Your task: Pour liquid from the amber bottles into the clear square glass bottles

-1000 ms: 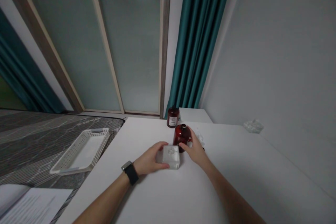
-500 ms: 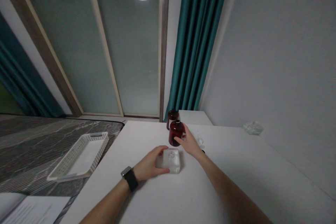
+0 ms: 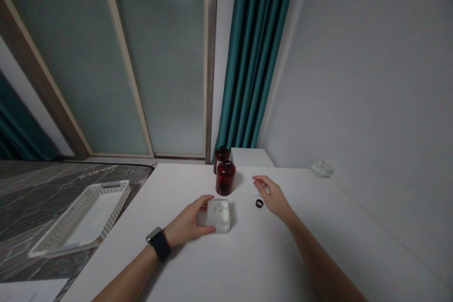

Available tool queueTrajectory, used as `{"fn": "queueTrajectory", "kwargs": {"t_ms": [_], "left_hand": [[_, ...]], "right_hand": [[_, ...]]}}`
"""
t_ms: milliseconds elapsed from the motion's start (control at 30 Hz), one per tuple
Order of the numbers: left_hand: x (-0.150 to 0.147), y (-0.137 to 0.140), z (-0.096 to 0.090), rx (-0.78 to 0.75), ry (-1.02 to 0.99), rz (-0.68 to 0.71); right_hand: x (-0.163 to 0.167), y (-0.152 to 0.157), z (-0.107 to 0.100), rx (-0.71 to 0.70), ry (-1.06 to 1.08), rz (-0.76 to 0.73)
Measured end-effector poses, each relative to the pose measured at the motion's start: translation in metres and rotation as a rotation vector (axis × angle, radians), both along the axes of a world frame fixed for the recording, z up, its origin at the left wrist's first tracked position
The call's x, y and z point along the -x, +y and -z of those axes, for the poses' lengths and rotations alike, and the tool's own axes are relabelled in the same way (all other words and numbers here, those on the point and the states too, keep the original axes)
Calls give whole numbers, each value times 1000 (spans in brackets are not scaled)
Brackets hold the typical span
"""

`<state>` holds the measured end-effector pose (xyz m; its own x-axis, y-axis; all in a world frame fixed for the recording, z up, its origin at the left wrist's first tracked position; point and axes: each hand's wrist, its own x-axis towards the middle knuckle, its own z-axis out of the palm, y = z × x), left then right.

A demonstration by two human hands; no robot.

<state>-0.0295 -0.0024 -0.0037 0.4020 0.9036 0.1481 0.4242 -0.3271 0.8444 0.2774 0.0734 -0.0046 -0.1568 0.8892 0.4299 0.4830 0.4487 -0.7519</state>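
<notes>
My left hand [image 3: 191,221] wraps its fingers and thumb around a clear, square glass bottle [image 3: 218,216] standing on the white table [image 3: 226,269]. A round opening shows on its top. My right hand [image 3: 274,198] is off to the right, empty, its fingers loosely curved over a small clear item [image 3: 266,190] that it mostly hides. Just left of that hand lies a black ring [image 3: 259,203]. Beyond the glass bottle stands a dark red-brown bottle [image 3: 225,178] without a visible cap. A second brown bottle [image 3: 221,155] is partly hidden behind it.
A white perforated basket [image 3: 81,217] sits on the dark striped surface to the left. Crumpled clear plastic [image 3: 322,169] lies at the table's far right, against the wall. A white box-like block [image 3: 251,156] stands past the far edge, before the green curtain [image 3: 244,80].
My right hand has let go of the front brown bottle and moved right, over the small clear item. The black ring shows fully now. My left hand stays on the glass bottle.
</notes>
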Motion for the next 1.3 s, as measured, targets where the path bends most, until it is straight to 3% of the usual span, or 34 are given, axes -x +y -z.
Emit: {"fn": "queueTrajectory", "kwargs": {"t_ms": [167, 600, 1300], "left_hand": [[0, -1, -2, 1, 4, 3], [-2, 0, -2, 21, 7, 1], [0, 1, 1, -23, -6, 2]], "right_hand": [[-24, -13, 15, -5, -104, 80], [-18, -20, 31, 8, -354, 46], [-35, 5, 51, -67, -347, 32]]}}
